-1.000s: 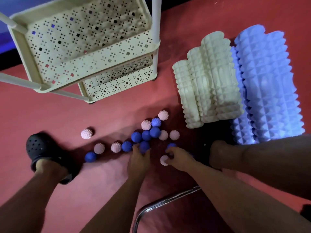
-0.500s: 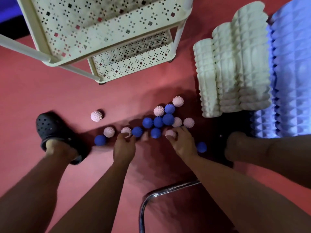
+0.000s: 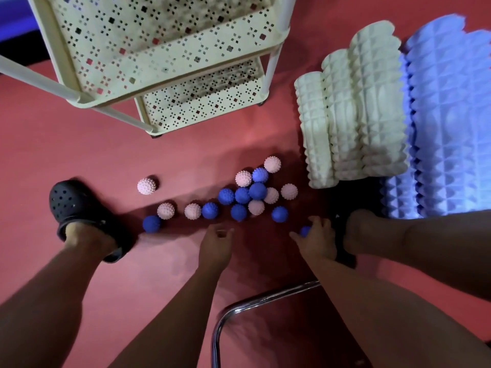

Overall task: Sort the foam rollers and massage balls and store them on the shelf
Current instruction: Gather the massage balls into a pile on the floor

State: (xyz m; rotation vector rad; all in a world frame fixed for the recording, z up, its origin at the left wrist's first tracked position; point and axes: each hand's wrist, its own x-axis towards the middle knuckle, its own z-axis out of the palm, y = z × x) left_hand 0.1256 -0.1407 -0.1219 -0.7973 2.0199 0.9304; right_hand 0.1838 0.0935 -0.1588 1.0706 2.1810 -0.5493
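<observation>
Head view: right hand (image 3: 317,239) grips a blue spiky massage ball (image 3: 305,231); left hand (image 3: 215,247) fingers curled, contents indeterminate, near scattered balls.

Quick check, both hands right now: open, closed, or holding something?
Left hand: fingers curled, apparently empty, though the palm side is hidden, so it cannot be told for sure.
Right hand: holding a blue ball in curled fingers.

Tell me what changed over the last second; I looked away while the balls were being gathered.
Both hands drew back from the ball cluster toward the person. The right hand shifted right and now grips a blue ball. The left hand, earlier on the balls, is curled, and I can't tell if it holds any. The shelf, rollers and most balls stayed put.
</observation>
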